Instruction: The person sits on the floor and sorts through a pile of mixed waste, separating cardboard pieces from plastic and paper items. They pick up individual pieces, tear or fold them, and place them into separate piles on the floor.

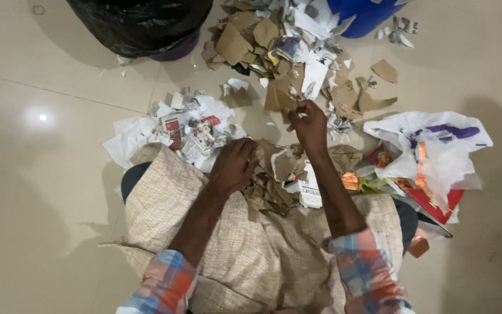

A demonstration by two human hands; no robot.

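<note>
My left hand rests knuckles-up on a heap of torn brown cardboard scraps lying on a beige woven sack across my lap; its fingers curl into the scraps. My right hand is raised just beyond the heap, fingertips pinched on a small scrap of cardboard. Both forearms are bare, with checked sleeves rolled near the elbows.
A bigger pile of torn cardboard and paper lies ahead on the tiled floor. White paper scraps are at left, a white plastic bag with coloured wrappers at right. A black bin bag and a blue drum stand at the far edge.
</note>
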